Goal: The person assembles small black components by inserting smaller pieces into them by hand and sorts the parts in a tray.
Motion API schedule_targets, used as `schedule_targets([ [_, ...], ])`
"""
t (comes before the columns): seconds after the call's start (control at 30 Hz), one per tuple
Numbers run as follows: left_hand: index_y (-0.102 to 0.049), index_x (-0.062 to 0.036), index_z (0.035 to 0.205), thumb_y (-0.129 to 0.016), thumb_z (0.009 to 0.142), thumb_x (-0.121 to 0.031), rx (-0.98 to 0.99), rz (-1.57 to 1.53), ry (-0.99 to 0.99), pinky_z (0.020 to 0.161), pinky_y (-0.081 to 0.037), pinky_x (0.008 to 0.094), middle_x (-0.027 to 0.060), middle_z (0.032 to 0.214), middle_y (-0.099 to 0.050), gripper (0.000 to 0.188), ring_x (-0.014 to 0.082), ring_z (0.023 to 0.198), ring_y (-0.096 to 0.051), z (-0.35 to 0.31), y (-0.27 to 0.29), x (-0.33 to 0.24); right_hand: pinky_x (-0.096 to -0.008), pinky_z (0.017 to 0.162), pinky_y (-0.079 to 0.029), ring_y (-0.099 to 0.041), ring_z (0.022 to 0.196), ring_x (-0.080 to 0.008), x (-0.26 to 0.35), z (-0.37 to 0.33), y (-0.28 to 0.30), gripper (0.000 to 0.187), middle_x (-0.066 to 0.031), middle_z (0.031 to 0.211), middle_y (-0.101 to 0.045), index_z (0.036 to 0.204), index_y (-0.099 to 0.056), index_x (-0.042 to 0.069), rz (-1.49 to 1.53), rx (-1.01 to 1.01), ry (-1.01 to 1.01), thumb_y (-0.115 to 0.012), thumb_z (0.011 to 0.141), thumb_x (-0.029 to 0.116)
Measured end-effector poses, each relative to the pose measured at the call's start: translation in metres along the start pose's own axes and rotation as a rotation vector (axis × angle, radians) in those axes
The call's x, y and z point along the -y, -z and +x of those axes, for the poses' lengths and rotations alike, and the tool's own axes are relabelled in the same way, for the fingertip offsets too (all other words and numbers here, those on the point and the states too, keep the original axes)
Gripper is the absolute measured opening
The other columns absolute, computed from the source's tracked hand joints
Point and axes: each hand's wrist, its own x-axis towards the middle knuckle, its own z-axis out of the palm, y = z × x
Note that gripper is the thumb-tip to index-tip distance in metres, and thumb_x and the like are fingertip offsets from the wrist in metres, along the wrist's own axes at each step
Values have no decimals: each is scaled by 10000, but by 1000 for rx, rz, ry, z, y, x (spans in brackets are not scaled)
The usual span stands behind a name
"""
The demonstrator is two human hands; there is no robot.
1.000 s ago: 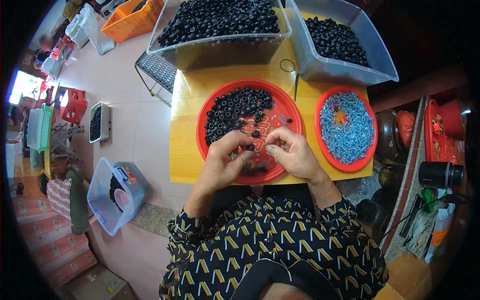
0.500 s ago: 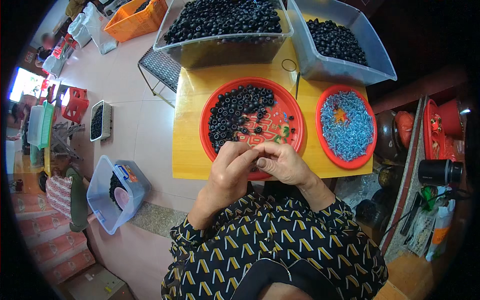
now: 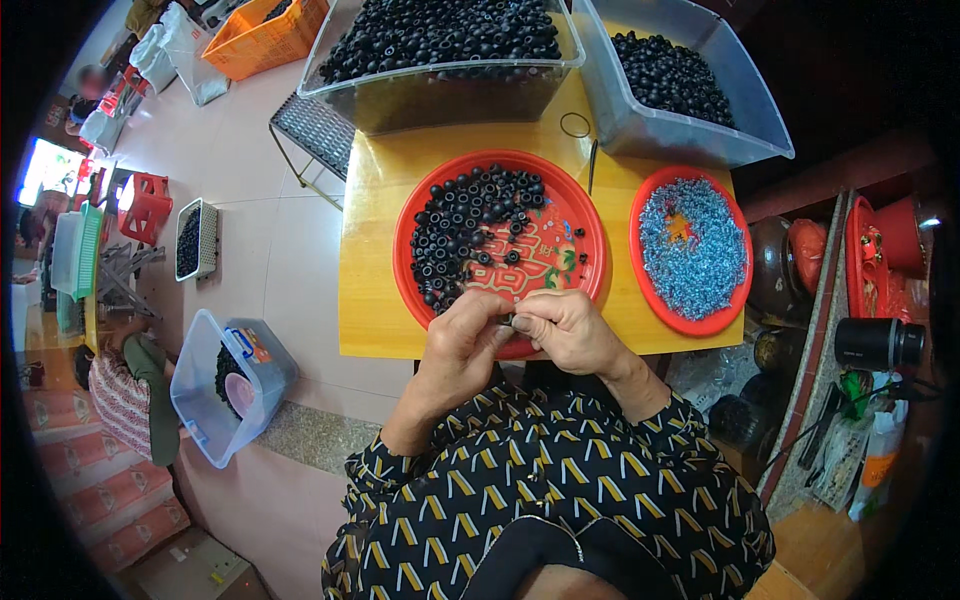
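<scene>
My left hand (image 3: 458, 345) and my right hand (image 3: 570, 332) meet over the near edge of a round red tray (image 3: 403, 240), fingertips pinched together. Whatever small piece sits between them is mostly covered by the fingers; only a dark speck shows. Small black hollow caps (image 3: 450, 235), round and ring-mouthed, crowd the left and far side of this tray, while a few lie loose at its right. To the right, a smaller red tray (image 3: 637, 245) holds many tiny clear-blue pieces (image 3: 690, 280), untouched by either hand.
Two clear bins, one wide (image 3: 450, 98) and one at the right (image 3: 690, 145), stand at the back of the yellow table (image 3: 370, 300), filled with black caps. A rubber ring (image 3: 575, 125) lies between them. Left on the floor are a tub (image 3: 215, 420) and white basket (image 3: 207, 255).
Both hands stay pinched together; the left fingers have shifted slightly and the right thumb has tilted. The whole view has moved a little.
</scene>
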Motion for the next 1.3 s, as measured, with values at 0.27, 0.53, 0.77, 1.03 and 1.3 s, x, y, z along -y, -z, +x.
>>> schedule_targets([
  [0.27, -523, 30, 860, -540, 811, -21, -20, 38, 99, 592, -431, 287, 125, 725, -528, 73, 234, 645, -539, -7, -4, 4, -306, 560, -413, -525, 609, -216, 0, 0, -2, 129, -114, 648, -523, 740, -563, -8, -75, -30, 81, -566, 811, 98],
  [0.53, -526, 30, 944, -518, 871, -120, -214, -530, 358, 618, -409, 222, 36, 754, -554, 168, 106, 667, -505, -14, -3, 15, -321, 575, -442, -561, 643, -261, -11, 15, 8, 87, -135, 703, -557, 792, -572, -26, -555, -218, 230, -589, 773, 57],
  [0.77, -542, 21, 1004, -550, 830, -42, -179, -993, 488, 671, -495, 258, 88, 840, -605, 185, 154, 741, -594, -22, 4, 20, -328, 551, -443, -558, 628, -256, -18, 21, 14, 129, -140, 679, -540, 733, -531, -9, -683, -278, 128, -622, 743, 81],
  [1.03, -545, 21, 1007, -559, 812, -8, -167, -1101, 487, 673, -514, 270, 106, 869, -610, 197, 162, 758, -601, -23, 1, 25, -172, 453, -440, -534, 557, -69, -3, 9, -5, 120, -35, 699, -581, 866, -595, -4, 645, -137, -267, -578, 831, 109],
  [1.3, -543, 31, 1017, -554, 800, 47, -172, -971, 426, 737, -492, 263, 87, 889, -598, 218, 159, 805, -594, -24, -7, 17, -189, 602, -476, -550, 652, -72, 6, 5, -26, 92, -34, 759, -564, 903, -560, -18, 457, -282, -172, -570, 820, 21],
])
